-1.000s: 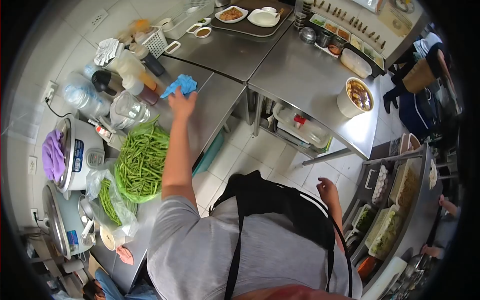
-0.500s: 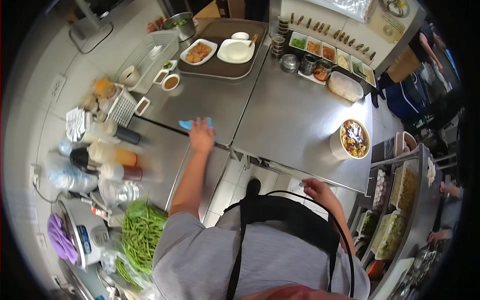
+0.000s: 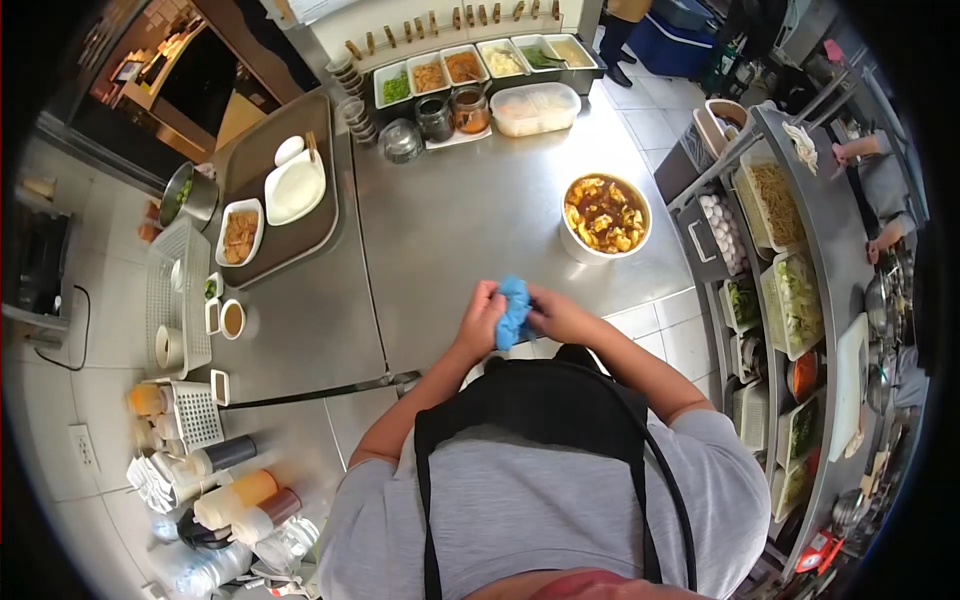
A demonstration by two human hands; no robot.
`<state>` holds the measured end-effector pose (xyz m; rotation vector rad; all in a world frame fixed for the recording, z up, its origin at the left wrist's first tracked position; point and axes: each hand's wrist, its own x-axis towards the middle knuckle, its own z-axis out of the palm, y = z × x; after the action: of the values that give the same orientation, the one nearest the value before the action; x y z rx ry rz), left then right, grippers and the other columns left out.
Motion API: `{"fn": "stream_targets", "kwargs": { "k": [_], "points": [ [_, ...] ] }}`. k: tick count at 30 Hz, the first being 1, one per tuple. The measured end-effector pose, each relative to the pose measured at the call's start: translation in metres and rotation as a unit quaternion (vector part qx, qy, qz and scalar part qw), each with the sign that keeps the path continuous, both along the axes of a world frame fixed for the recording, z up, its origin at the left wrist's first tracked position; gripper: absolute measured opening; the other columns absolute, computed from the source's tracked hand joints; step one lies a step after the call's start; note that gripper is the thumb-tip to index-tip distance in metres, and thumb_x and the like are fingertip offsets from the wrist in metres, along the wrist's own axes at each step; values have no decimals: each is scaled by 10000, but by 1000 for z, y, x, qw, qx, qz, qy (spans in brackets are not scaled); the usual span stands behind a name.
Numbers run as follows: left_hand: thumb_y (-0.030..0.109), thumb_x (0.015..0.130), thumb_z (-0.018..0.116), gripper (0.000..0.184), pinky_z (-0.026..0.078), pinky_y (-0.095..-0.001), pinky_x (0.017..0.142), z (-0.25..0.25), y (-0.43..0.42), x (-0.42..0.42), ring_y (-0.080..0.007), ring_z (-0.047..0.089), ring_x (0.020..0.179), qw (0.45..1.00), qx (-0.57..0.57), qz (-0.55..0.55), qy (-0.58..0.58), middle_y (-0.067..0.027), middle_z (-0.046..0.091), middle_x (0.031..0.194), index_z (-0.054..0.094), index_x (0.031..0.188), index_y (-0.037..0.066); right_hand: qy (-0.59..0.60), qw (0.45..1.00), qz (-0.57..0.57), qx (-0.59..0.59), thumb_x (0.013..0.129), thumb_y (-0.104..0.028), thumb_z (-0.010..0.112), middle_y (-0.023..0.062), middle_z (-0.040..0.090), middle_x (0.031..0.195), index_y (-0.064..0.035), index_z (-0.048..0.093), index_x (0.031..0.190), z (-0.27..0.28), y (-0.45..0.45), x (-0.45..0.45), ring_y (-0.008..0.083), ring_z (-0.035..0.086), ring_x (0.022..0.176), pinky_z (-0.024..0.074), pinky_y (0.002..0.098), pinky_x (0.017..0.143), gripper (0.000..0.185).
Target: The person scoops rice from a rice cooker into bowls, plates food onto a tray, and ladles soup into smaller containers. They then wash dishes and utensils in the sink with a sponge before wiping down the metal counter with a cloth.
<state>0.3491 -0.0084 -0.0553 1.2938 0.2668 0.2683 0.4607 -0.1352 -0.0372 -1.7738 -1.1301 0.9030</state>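
Observation:
A crumpled blue cloth [image 3: 513,313] is held between my two hands in front of my apron, near the steel table's front edge. My left hand [image 3: 483,315] grips its left side with the fingers closed. On its other side my right hand [image 3: 552,314] also closes on the cloth. Ahead and to the right, a white tub of brown soup with pale chunks [image 3: 606,217] stands upright on the steel table [image 3: 450,250], apart from my hands.
At the left, a brown tray [image 3: 250,150] bears dishes. Topping trays [image 3: 463,68] and a clear lidded container [image 3: 535,108] line the back. Sauce bottles [image 3: 235,498] stand at lower left. A shelf rack [image 3: 830,260] with food bins is at right, where a co-worker's hands show.
The view has turned right. My left hand has brought the blue cloth from the left table to in front of my body, and my right hand has come up and taken hold of it.

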Motion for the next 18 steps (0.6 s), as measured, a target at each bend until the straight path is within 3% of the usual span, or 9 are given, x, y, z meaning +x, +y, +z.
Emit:
{"fn": "stream_targets", "kwargs": {
  "k": [2, 3, 6, 8, 12, 13, 15, 16, 18],
  "points": [
    [190, 857, 393, 222, 399, -244, 701, 4, -10, 17, -94, 466, 791, 997, 34, -67, 24, -37, 488, 881, 420, 1016, 38, -8, 1000, 11, 9, 740, -70, 502, 146, 568, 839, -6, 481, 1012, 9, -24, 25, 225, 535, 740, 421, 328, 708, 281],
    [192, 843, 433, 263, 386, -259, 755, 5, -6, 26, -110, 456, 848, 980, 171, -96, 45, -47, 477, 914, 424, 1055, 36, 8, 1000, 4, -7, 744, -85, 502, 131, 564, 800, 2, 503, 958, 16, -34, 38, 201, 524, 712, 419, 315, 681, 232],
    [197, 820, 486, 318, 377, -265, 789, -21, 14, 59, -118, 461, 874, 973, 214, -33, 76, -70, 471, 987, 426, 1082, 28, 17, 991, 7, -130, 747, -123, 505, 74, 547, 706, 5, 545, 849, 45, -73, 72, 144, 491, 648, 410, 275, 616, 168],
    [215, 767, 556, 434, 360, -302, 847, 1, 36, 78, -188, 461, 956, 970, 197, 55, 134, -124, 455, 1075, 410, 1121, 10, 85, 990, -18, -112, 742, -141, 517, 26, 536, 689, -1, 559, 822, 31, -107, 101, 113, 471, 639, 399, 249, 601, 167],
    [235, 701, 599, 634, 300, -383, 936, -3, 129, 123, -313, 320, 1146, 810, 466, 228, 273, -221, 307, 1245, 311, 1207, -16, 83, 990, -78, -85, 757, -195, 516, 20, 560, 808, 2, 555, 950, 20, -177, 158, 122, 492, 756, 398, 265, 703, 279],
    [233, 692, 601, 685, 273, -391, 960, -6, 155, 141, -335, 279, 1177, 767, 491, 258, 322, -230, 282, 1263, 264, 1238, -10, 108, 967, -210, -96, 742, -207, 538, 16, 564, 849, 19, 552, 951, 18, -194, 165, 130, 499, 766, 399, 261, 718, 307],
    [216, 703, 569, 740, 235, -396, 979, 12, 199, 161, -338, 200, 1220, 697, 522, 287, 398, -209, 206, 1314, 164, 1286, 7, 127, 954, -263, 67, 735, -142, 518, 52, 552, 860, 16, 524, 945, -21, -226, 199, 145, 512, 783, 398, 255, 729, 263],
    [200, 705, 557, 751, 228, -405, 979, 34, 206, 165, -339, 174, 1230, 701, 491, 316, 409, -188, 161, 1335, 131, 1296, 16, 130, 941, -276, 147, 731, -109, 508, 70, 546, 865, 15, 510, 942, -33, -236, 212, 152, 518, 791, 397, 252, 734, 245],
    [164, 713, 525, 774, 225, -438, 967, 51, 217, 175, -340, 97, 1255, 723, 443, 330, 416, -133, 50, 1376, 54, 1315, 39, 174, 921, -296, 183, 730, -128, 512, 86, 543, 862, 14, 517, 923, -42, -250, 242, 168, 516, 793, 397, 265, 738, 240]
  ]
}}
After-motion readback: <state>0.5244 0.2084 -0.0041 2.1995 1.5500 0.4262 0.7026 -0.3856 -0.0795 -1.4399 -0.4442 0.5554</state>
